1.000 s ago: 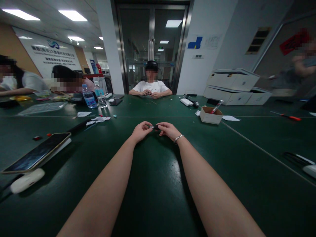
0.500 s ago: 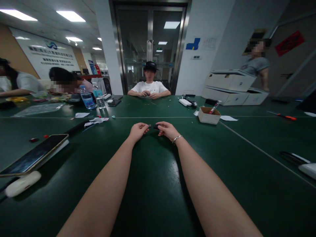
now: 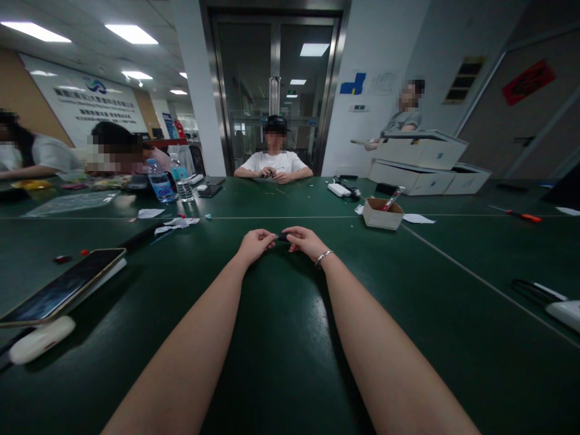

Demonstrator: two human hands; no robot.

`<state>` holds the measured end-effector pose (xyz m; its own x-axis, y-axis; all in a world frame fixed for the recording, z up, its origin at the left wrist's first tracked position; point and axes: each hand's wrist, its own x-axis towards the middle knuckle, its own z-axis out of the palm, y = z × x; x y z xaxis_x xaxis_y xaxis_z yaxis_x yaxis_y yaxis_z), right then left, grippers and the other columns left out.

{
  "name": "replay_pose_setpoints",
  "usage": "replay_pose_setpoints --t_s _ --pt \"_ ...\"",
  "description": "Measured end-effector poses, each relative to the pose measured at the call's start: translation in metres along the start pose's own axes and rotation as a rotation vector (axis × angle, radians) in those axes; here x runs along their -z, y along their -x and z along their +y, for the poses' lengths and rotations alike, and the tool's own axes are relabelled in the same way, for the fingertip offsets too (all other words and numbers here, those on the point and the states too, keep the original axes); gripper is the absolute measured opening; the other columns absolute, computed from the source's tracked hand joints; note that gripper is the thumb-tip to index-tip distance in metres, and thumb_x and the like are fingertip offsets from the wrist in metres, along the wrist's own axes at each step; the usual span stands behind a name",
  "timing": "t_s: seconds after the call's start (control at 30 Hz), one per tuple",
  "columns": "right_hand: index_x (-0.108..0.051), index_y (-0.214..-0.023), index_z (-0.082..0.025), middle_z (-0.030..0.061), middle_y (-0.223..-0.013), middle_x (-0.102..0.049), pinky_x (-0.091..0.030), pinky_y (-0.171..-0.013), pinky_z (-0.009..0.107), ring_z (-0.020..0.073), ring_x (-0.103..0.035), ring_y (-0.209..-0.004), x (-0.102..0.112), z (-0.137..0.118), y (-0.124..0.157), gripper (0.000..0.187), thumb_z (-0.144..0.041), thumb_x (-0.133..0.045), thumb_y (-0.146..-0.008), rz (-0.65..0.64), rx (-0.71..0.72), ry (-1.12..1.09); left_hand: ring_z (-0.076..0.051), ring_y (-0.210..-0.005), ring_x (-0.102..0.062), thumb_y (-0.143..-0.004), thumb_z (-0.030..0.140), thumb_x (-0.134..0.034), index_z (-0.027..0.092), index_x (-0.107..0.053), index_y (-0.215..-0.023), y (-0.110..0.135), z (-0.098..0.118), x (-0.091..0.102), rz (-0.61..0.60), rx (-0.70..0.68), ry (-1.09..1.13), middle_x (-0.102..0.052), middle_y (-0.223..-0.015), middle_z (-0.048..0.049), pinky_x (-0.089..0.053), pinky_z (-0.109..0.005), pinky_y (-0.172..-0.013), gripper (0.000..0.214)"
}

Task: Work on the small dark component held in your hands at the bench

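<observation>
Black piece [image 3: 283,237], seemingly part hidden

- bench [image 3: 281,350]: dark green, crossed by thin pale lines
- small held part [image 3: 283,237]: black
- bracelet [image 3: 323,257]: silver
- phone [image 3: 63,285]: black screen, pale gold edge
- rounded case [image 3: 43,341]: creamy white
- water bottle [image 3: 161,184]: clear, with a blue label
- little box [image 3: 381,220]: cream outside, brown inside
- screwdriver [image 3: 529,218]: orange-red and black handle
- stacked boxes [image 3: 421,151]: off-white with dark edging
- shirt [image 3: 273,162] opposite: white; cap [image 3: 275,124]: black
- wall patch [image 3: 354,84]: blue with a touch of yellow
- door sheet [image 3: 528,82]: red with dark markings
</observation>
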<state>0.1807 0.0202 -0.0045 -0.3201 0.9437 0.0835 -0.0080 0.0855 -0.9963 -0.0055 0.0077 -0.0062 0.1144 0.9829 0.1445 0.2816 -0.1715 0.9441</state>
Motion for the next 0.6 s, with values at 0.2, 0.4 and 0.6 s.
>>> replay_pose_setpoints --t_s 0.2,0.4,0.6 --pt "-0.064 -0.097 -0.015 -0.0017 -0.068 -0.063 -0.051 -0.05 0.019 0.0049 -0.054 -0.045 -0.001 -0.001 0.002 0.02 -0.013 -0.062 -0.077 -0.008 0.021 0.017 -0.013 -0.059 -0.058 -0.076 0.045 -0.056 0.014 -0.066 -0.078 -0.003 -0.004 -0.003 0.041 -0.038 -0.098 -0.067 -0.068 -0.0056 -0.043 -0.025 -0.059 0.032" --pt "-0.06 -0.096 -0.015 -0.0029 -0.068 -0.062 -0.049 -0.046 0.019 0.0044 -0.053 -0.042 -0.007 -0.006 0.006 0.019 -0.013 -0.061 -0.077 0.019 0.05 -0.025 -0.014 -0.057 -0.058 -0.077 0.052 -0.051 0.016 -0.066 -0.068 0.002 0.01 -0.013 0.236 0.053 -0.16 -0.067 -0.065 -0.0051 -0.041 -0.026 -0.058 0.04" --pt "-0.058 -0.094 -0.016 -0.0013 -0.069 -0.063 -0.053 -0.052 0.02 0.0089 -0.063 -0.056 -0.012 -0.007 0.009 0.022 -0.013 -0.066 -0.073 0.014 0.057 -0.046 -0.016 -0.058 -0.058 -0.078 0.053 -0.048 0.018 -0.064 -0.063 0.01 0.02 -0.017 0.256 0.129 -0.203 -0.067 -0.065 -0.0049 -0.039 -0.027 -0.056 0.041"
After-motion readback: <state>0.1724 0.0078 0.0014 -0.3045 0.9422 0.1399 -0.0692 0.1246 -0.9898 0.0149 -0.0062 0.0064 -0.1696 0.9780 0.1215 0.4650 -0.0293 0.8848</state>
